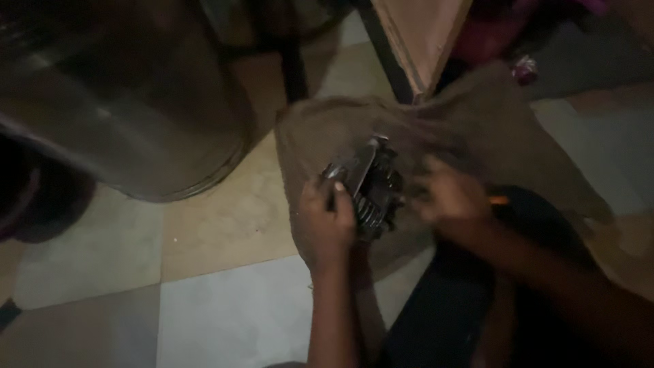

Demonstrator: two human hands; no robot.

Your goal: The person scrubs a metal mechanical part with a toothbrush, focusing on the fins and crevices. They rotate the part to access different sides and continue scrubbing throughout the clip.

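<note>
A dark, greasy metal part point(371, 191) with ribs and a flat shiny plate lies on a brown sack cloth point(470, 123) spread over the floor. My left hand point(327, 218) grips the part's left side, fingers curled around it. Just right of the part, my right hand point(446, 194) presses against it and the cloth; the picture is too dim and blurred to tell whether it grips anything. An orange tip point(499, 200) shows just beyond my right hand.
A large metal drum point(122, 102) stands at upper left on the tiled floor point(218, 300). A wooden board point(422, 34) leans at the top, behind the cloth. A dark object point(41, 197) sits at the left edge. My dark trouser leg point(449, 307) fills the lower right.
</note>
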